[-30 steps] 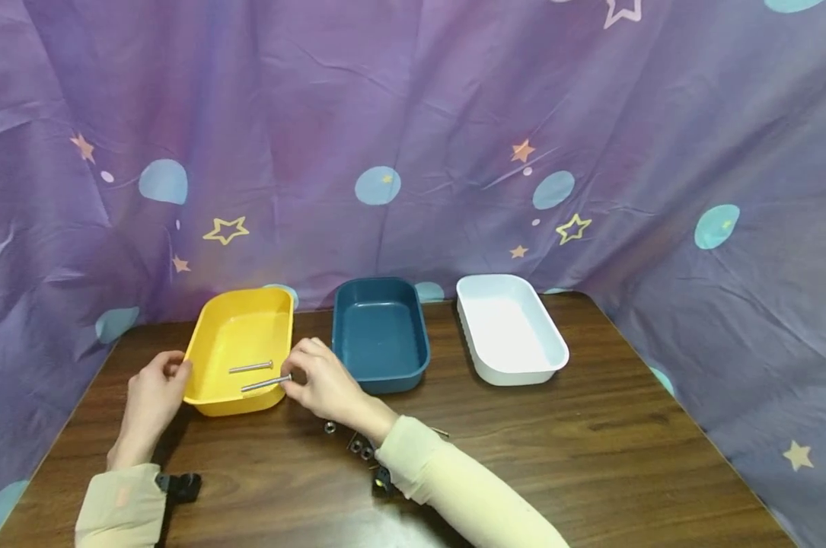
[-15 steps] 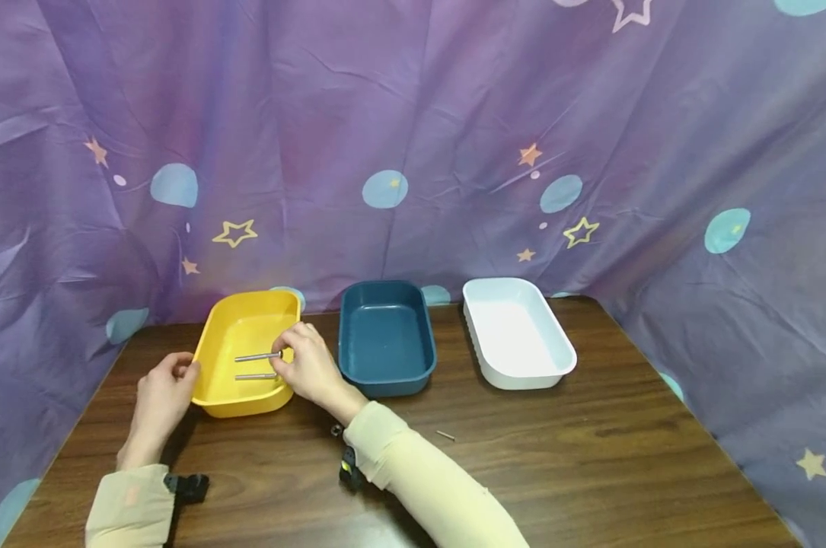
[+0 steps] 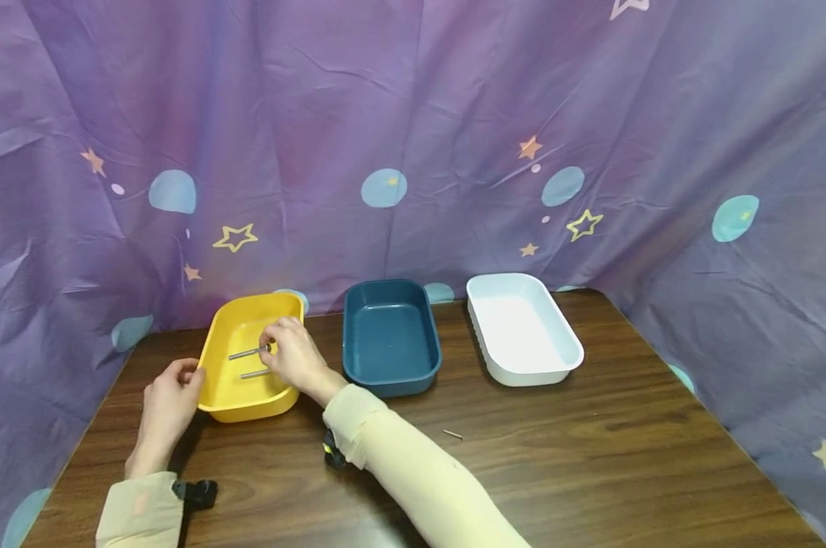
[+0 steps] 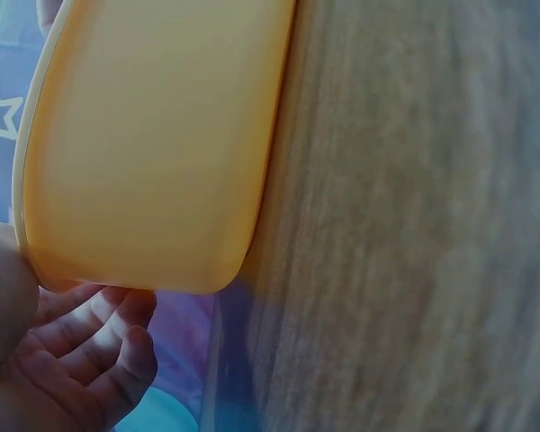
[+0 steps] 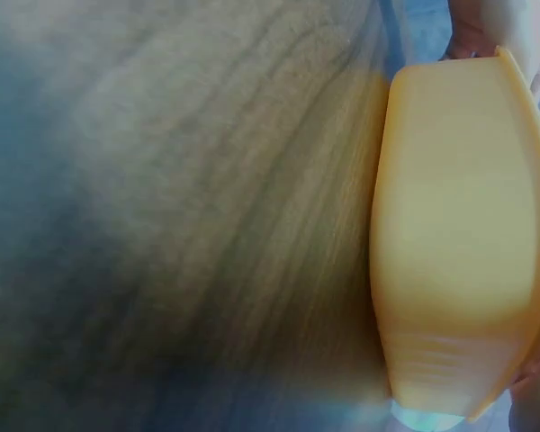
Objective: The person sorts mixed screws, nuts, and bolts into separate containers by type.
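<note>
Two long metal bolts are at the yellow tray, which sits on the left part of the wood-grain table. My right hand reaches over the tray's right rim and pinches the upper bolt at its head end, between thumb and fingers; the shank points left across the inside of the tray. Whether that bolt touches the tray floor I cannot tell. The lower bolt lies in the tray, nearer to me, its right end hidden behind my hand.

My left hand grips the tray's left side near the front corner. In the left wrist view my thumb side is at the rim and my curled fingers are against the outer wall. In the right wrist view the outer wall fills the right part, with only a little of my right hand showing beyond the rim.

Just right of the yellow tray stands a dark blue tray, and farther right a white tray. A small thin metal pin or screw lies on the table in front of the blue tray. Behind everything hangs a purple cloth backdrop with stars and pale blue ovals. I wear pale yellow sleeves.
</note>
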Demonstrator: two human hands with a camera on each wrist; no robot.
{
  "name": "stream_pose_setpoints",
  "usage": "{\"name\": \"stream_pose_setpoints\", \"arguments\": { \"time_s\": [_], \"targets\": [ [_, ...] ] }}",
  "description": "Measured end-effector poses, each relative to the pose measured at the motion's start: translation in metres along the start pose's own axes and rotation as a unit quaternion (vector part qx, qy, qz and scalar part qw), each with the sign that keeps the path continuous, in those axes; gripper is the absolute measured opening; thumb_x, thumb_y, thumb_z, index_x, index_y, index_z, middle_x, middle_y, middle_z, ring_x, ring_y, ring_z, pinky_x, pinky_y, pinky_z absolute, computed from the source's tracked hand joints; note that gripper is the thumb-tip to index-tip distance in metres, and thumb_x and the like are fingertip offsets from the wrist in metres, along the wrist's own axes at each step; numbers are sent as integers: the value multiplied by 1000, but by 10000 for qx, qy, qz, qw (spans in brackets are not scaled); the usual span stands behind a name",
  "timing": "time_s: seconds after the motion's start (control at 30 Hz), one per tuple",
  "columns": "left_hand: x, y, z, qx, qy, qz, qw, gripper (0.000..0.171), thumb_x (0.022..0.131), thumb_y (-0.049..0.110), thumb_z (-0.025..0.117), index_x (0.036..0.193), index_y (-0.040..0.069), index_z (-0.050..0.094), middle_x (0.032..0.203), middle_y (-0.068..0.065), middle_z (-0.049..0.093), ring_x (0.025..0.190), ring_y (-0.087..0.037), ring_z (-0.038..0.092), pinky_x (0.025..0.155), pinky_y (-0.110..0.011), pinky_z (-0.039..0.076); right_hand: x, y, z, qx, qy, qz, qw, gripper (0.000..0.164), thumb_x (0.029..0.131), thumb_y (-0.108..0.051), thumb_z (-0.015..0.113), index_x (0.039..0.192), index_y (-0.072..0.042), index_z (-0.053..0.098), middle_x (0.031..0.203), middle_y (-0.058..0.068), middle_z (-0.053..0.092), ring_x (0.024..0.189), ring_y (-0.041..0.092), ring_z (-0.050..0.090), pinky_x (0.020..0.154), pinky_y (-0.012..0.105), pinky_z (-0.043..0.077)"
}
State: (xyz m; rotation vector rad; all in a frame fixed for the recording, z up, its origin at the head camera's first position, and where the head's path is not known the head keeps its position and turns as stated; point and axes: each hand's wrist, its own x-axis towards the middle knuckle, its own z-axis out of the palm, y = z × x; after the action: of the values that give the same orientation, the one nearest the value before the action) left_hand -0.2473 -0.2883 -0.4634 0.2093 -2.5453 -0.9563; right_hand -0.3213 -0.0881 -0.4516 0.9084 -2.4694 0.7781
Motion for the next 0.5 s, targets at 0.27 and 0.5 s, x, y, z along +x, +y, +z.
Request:
{"name": "stream_pose_setpoints", "arguments": {
  "time_s": [0.27,0.5],
  "targets": [
    [-3,-1,2,33,-50,-101,9999,32,97,19,52,115,-6,62,88,-18,66,78,-32,60,65,-37,43,6,-1,8,-141,-276,268,9992,11,80,-20,79,88,-20,72,89,-8,57,88,9,49,78,16,36],
    [-1,-1,0,30,25,21,10000,30,97,18,53,114,-5,63,87,-17,66,78,-33,60,68,-40,43,8,-4,12,-543,-353,412,9971,11,79,-25,79,88,-25,73,87,-11,54,89,9,48,77,20,36]
  ]
}}
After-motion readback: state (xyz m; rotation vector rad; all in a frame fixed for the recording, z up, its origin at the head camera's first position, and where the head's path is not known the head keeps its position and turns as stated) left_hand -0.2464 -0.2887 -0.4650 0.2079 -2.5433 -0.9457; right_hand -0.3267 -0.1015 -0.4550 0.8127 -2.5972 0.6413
